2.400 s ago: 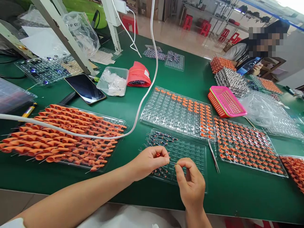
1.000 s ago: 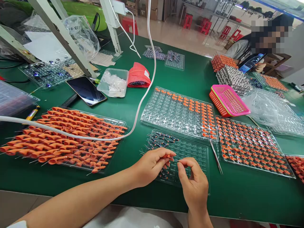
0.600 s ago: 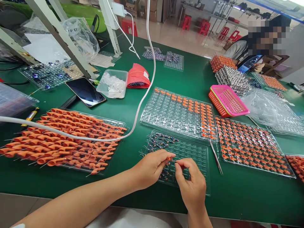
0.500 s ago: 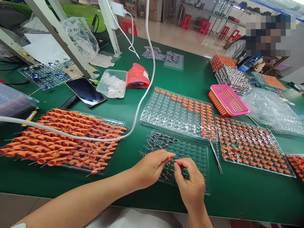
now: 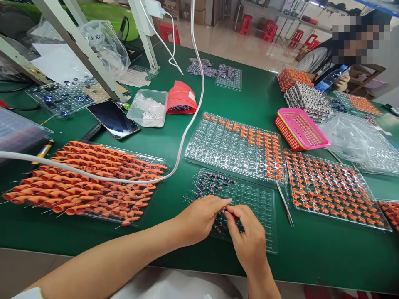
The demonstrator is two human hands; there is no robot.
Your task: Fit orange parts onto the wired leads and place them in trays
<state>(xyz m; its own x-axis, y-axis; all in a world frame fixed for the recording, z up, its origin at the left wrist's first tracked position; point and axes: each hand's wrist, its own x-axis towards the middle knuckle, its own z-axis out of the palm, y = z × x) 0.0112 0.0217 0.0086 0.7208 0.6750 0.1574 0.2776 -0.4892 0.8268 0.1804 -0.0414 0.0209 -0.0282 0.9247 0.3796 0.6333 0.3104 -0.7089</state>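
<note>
Above a clear blister tray [image 5: 262,207], my two hands meet fingertip to fingertip. My left hand [image 5: 198,220] pinches a small orange piece [image 5: 224,210], mostly covered by the fingers. Thumb and forefinger of my right hand [image 5: 248,232] are closed at the same piece, and what exactly they grip is hidden. Small dark parts with orange bits and thin wire leads [image 5: 208,182] lie heaped in the left side of the tray. Just behind stands another clear tray [image 5: 215,145], with orange pieces [image 5: 272,153] in its right columns and along its back row.
Orange spout-like parts with wires [image 5: 90,178] cover a tray at left, crossed by a white cable [image 5: 146,182]. Tweezers [image 5: 285,204] and a filled orange tray [image 5: 336,189] lie right. Pink baskets [image 5: 301,128], a phone [image 5: 112,119] and a plastic box [image 5: 148,108] stand behind. Another person sits far right.
My right fingertips have moved left and closed up against the left ones at the orange piece. The camera view has shifted slightly.
</note>
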